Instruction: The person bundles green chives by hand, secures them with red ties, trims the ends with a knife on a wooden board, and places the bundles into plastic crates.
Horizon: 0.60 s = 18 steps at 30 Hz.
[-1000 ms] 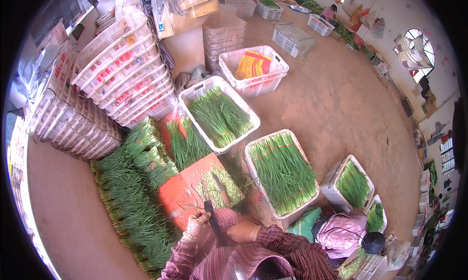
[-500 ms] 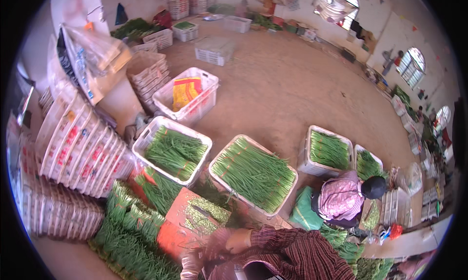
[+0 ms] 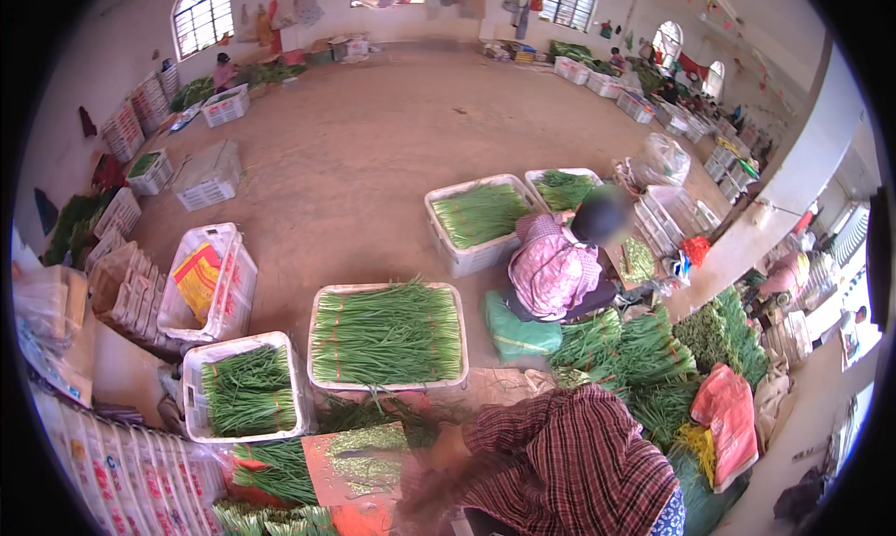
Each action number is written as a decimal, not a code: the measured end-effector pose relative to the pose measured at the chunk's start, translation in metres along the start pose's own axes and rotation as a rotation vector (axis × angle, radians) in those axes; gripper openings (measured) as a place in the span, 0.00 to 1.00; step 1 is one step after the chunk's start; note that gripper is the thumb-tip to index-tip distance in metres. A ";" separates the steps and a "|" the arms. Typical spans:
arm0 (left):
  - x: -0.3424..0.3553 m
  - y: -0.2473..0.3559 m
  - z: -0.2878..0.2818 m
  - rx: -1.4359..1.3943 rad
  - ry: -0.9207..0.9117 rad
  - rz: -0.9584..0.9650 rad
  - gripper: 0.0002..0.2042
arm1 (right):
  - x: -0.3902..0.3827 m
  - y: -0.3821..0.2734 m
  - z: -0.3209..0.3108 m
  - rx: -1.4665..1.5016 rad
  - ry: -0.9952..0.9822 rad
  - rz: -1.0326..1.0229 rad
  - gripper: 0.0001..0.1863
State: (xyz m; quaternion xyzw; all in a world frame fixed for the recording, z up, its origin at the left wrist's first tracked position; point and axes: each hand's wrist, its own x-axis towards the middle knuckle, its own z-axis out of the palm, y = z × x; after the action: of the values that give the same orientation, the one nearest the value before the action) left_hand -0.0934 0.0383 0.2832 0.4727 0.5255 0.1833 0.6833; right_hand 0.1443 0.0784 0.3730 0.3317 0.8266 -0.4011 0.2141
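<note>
The view had swung up and to the right within the last second, so that the wide earthen floor (image 3: 373, 163) filled most of it and the work sat at the lower edge. The right hand (image 3: 431, 480), at the end of a red-and-dark plaid sleeve (image 3: 569, 461), was a moving blur. A second before it had been over the middle of the flat orange plastic board (image 3: 329, 443); now it lay at that board's right edge. Whether its fingers were spread, closed or gripping anything could not be told. The left hand could not be made out at all.

The loose green chive trimmings (image 3: 359, 457) were spread over the board just left of the fingers, apparently untouched. Beyond the fingers stood the large white plastic crate (image 3: 317, 340) full of tied green chive bundles (image 3: 387, 335). Farther left of them was a smaller white crate (image 3: 191, 396), also holding chives. Well beyond and to the right, another person in a pink patterned shirt (image 3: 553, 270) crouched among more bundles.
</note>
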 end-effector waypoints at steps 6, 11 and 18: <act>0.004 0.003 0.005 0.089 -0.201 -0.036 0.12 | -0.043 -0.056 0.035 0.427 0.339 0.175 0.18; 0.002 0.006 0.011 0.129 -0.293 -0.070 0.11 | -0.065 -0.060 0.049 0.648 0.545 0.250 0.18; 0.012 0.005 -0.004 0.077 -0.252 -0.027 0.10 | -0.103 -0.055 0.034 0.853 0.808 0.210 0.17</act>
State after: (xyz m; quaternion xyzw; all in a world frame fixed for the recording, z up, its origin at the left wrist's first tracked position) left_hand -0.0915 0.0517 0.2809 0.5106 0.4484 0.0929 0.7278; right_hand 0.1787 -0.0134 0.4458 0.5947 0.5714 -0.5163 -0.2311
